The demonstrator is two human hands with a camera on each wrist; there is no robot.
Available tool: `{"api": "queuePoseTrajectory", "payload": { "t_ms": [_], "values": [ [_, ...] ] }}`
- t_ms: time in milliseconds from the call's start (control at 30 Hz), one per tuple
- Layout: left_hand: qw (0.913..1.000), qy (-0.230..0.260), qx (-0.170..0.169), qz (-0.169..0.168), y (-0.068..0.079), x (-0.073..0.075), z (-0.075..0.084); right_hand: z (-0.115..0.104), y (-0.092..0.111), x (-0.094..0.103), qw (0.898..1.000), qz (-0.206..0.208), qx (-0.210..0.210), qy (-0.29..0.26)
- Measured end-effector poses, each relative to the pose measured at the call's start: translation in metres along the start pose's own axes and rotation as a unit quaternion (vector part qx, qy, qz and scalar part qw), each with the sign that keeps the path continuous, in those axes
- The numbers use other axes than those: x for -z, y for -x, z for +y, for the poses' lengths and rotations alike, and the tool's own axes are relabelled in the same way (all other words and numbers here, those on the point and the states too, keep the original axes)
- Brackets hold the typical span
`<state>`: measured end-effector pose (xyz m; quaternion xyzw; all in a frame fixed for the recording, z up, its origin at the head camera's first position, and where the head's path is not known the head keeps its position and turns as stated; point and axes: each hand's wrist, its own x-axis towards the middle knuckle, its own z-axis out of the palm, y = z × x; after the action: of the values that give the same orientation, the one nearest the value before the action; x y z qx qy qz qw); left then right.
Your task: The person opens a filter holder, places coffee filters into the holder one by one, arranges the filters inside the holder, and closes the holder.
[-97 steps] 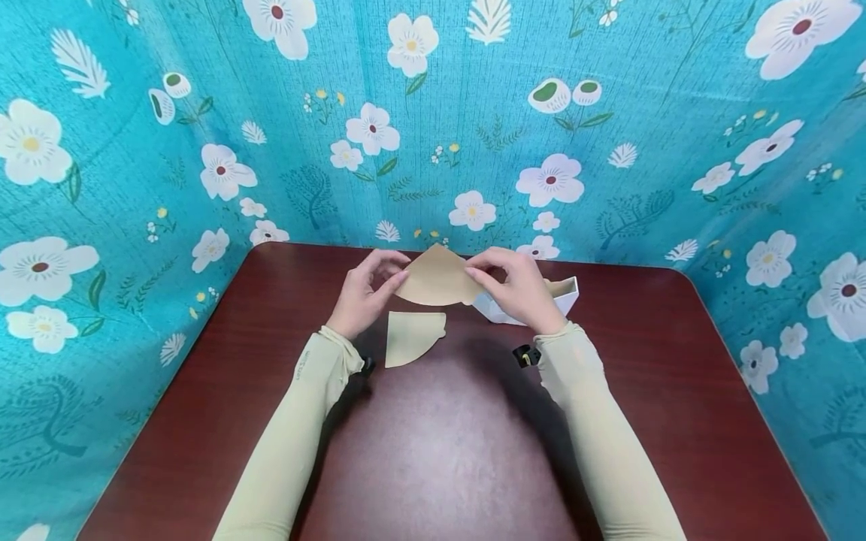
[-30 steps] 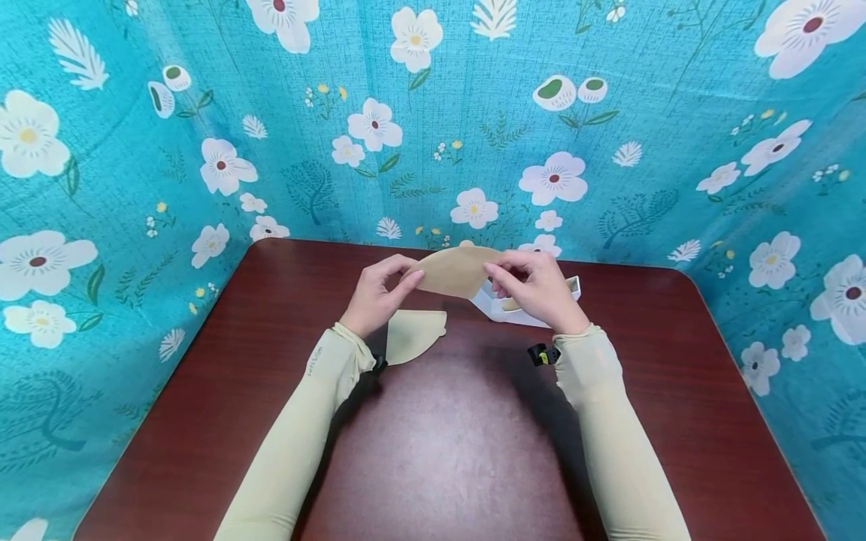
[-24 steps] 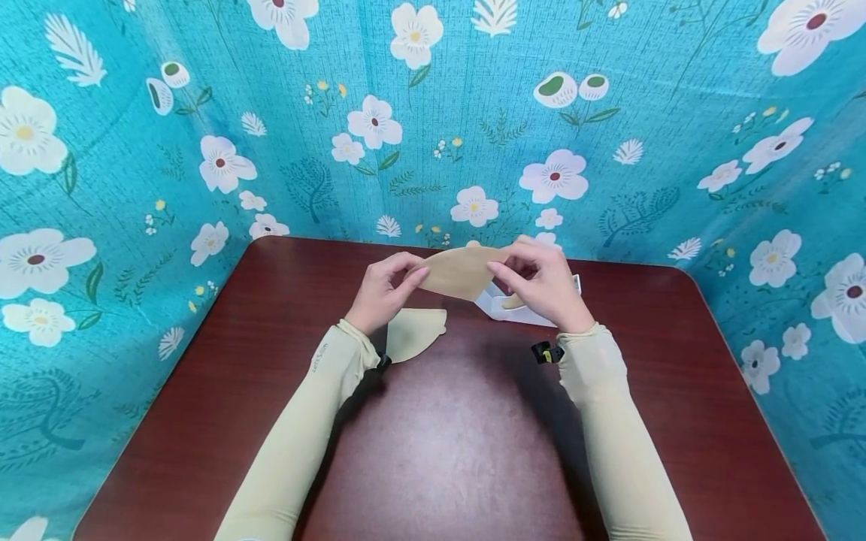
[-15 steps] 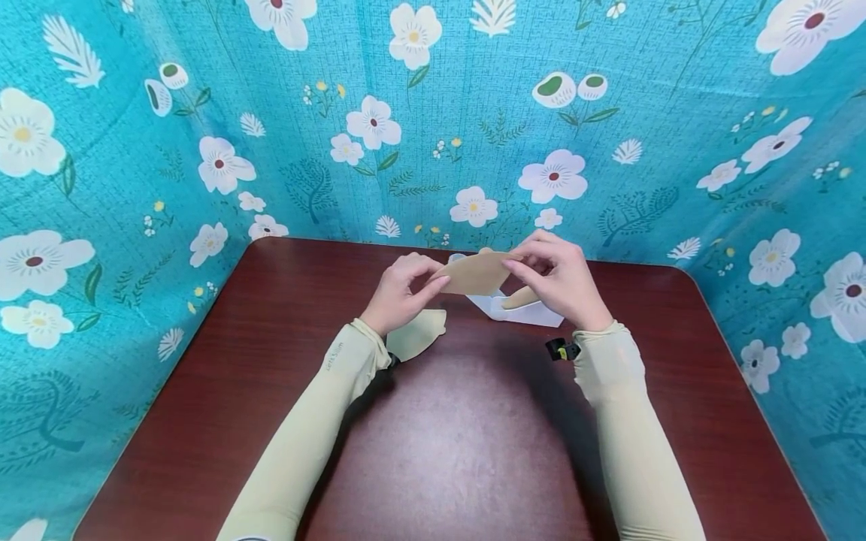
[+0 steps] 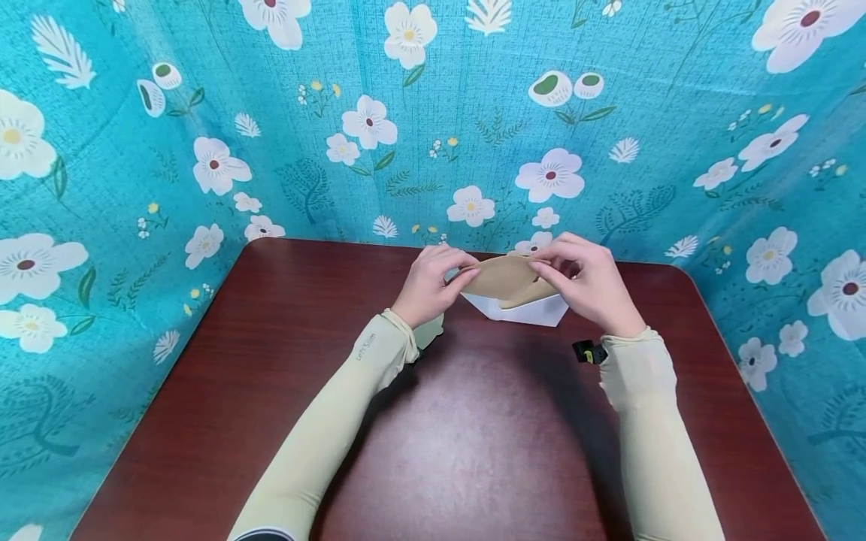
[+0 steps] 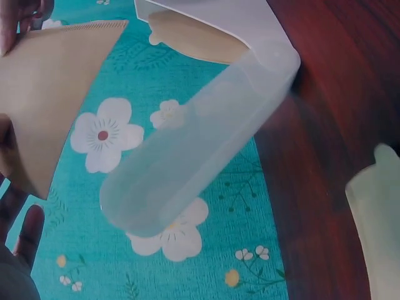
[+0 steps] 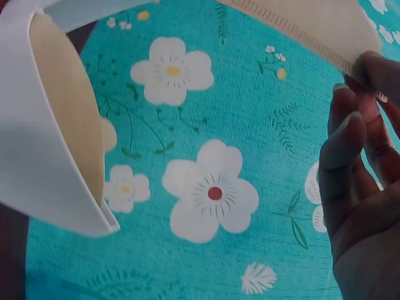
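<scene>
Both hands hold up a brown paper coffee filter [image 5: 501,276], with a crimped seam visible in the wrist views. My left hand [image 5: 436,282] pinches its left side between thumb and fingers. On the other side, my right hand [image 5: 588,282] pinches the right edge. Just behind and below the filter stands a white holder [image 5: 524,312] containing more brown filters [image 7: 65,94]. Its translucent lid [image 6: 200,144] hangs swung out to one side in the left wrist view. Another filter [image 5: 431,329] lies on the table, mostly hidden by my left hand and wrist.
The dark red-brown table [image 5: 467,421] reaches back to a teal flowered curtain [image 5: 433,150], which also runs along both sides. The holder stands near the table's back edge.
The filter has been turned round, from point up to curved edge up. Both hands have carried it rightward to in front of the holder. The left arm now covers most of the filter on the table.
</scene>
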<state>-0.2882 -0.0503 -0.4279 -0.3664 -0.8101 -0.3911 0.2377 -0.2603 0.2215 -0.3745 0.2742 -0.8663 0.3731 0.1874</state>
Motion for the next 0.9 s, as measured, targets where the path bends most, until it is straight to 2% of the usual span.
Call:
{"api": "queuePoseTrajectory", "payload": {
  "t_ms": [200,300,533,767,900],
  "values": [
    [0.9984,-0.030,0.014,-0.046,-0.009,-0.006,0.005,0.004,-0.001,0.010,0.999,-0.002,0.009,0.034],
    [0.9968,-0.054,0.013,-0.058,-0.013,-0.012,0.009,0.007,0.000,0.016,0.999,-0.003,0.002,0.046],
    [0.9929,-0.104,-0.004,-0.058,-0.020,-0.032,0.018,0.015,0.007,0.027,0.998,-0.007,-0.011,0.059],
    [0.9890,-0.134,0.007,-0.062,-0.026,-0.043,0.022,0.021,0.008,0.035,0.996,-0.010,-0.025,0.086],
    [0.9877,-0.138,0.015,-0.071,-0.028,-0.048,0.022,0.023,0.007,0.035,0.994,-0.002,-0.017,0.106]
  ]
}}
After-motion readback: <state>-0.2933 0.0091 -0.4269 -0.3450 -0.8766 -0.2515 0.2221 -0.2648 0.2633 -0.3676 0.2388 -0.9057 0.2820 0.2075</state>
